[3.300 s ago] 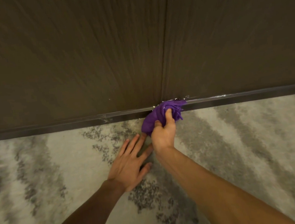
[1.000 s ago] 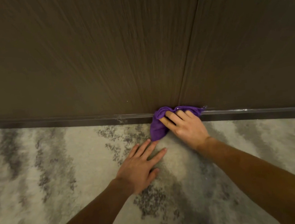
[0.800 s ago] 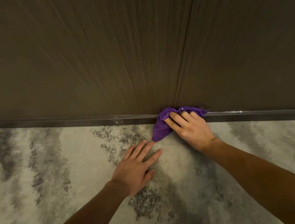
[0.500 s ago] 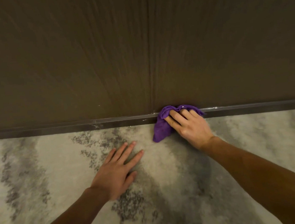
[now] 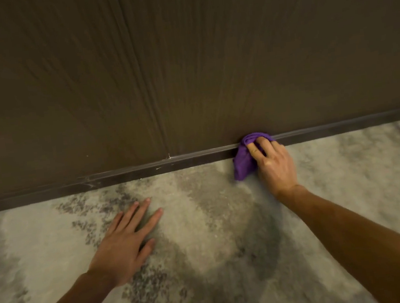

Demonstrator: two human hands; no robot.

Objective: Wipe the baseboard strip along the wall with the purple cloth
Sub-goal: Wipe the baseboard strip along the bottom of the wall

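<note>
The purple cloth was bunched against the baseboard strip at the right, its tail trailing onto the floor. It looked soft, light and floppy, best gripped as a wad. The right hand curled over it, pressing. The left hand lay spread flat on the floor, nearer.

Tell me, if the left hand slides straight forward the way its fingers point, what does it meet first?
Probably the baseboard. The left hand lies flat on the carpet, fingers aimed up and right, with only bare carpet between. The purple cloth sits farther right, off that line.
</note>
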